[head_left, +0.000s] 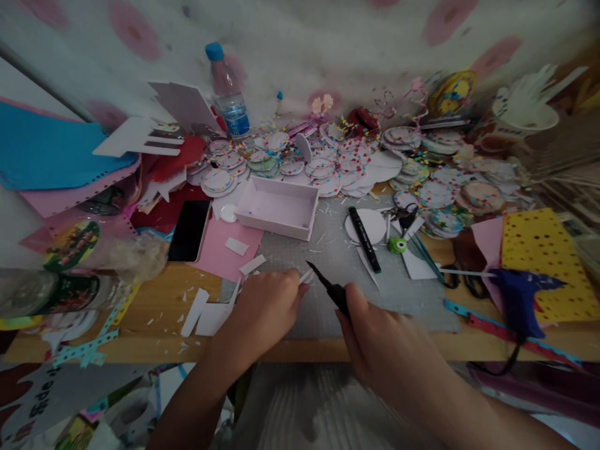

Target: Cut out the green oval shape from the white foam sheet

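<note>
My right hand (382, 334) is closed around the black handle of a craft knife (335, 292), its dark thin blade pointing up and left. My left hand (269, 303) is pinched on a small white strip (305, 277), probably card or foam board, just left of the blade tip. Blade and strip are apart. Both hands are over a grey cutting mat (323, 250) near the table's front edge. White offcuts (213, 317) lie left of my left hand, and further pieces sit on a pink sheet (229, 253).
A white open box (279, 206) stands behind my hands. A black marker (364, 239) rests on a white disc. Dark scissors (452, 276) and a blue glue gun (520, 300) are on the right. A phone (190, 231) lies left; a water bottle (229, 94) stands behind several decorated discs (323, 169).
</note>
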`<state>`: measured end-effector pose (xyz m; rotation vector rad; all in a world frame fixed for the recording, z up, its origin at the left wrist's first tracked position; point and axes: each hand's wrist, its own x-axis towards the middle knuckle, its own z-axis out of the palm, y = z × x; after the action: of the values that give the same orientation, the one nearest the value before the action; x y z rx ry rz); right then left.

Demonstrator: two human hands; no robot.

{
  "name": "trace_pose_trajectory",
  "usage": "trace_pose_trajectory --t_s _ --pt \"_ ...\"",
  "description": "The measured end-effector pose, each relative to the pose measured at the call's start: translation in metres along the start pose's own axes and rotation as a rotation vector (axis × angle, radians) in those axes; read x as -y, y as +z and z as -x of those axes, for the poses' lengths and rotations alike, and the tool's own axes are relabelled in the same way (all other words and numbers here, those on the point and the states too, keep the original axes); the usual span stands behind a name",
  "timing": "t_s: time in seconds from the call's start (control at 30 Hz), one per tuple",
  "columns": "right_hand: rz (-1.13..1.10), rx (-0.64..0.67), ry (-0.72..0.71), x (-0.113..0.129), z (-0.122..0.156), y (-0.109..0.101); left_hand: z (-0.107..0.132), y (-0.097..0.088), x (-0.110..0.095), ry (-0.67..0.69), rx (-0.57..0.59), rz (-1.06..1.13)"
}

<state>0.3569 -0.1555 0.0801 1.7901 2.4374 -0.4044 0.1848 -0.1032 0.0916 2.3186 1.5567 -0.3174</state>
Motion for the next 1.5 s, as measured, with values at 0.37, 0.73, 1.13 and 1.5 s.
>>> trace_pose_trajectory --t_s 0.37,0.73,1.13,1.5 --pt "0.04 0.033 0.022 0.002 -0.004 0.002 -0.002 -0.002 -0.001 -0.032 0.023 -0.016" --pt "0.112 -0.003 -0.038 -0.004 -0.005 0.01 -0.003 0.0 -0.001 -0.035 0.034 -0.028" --pt "0.113 0.093 -0.035 -0.005 -0.011 0.007 -0.002 -0.003 -0.003 -0.044 0.033 -0.059" --pt "0.106 0.143 -0.04 -0.006 -0.017 0.012 -0.004 -0.003 -0.002 -0.046 0.034 -0.05"
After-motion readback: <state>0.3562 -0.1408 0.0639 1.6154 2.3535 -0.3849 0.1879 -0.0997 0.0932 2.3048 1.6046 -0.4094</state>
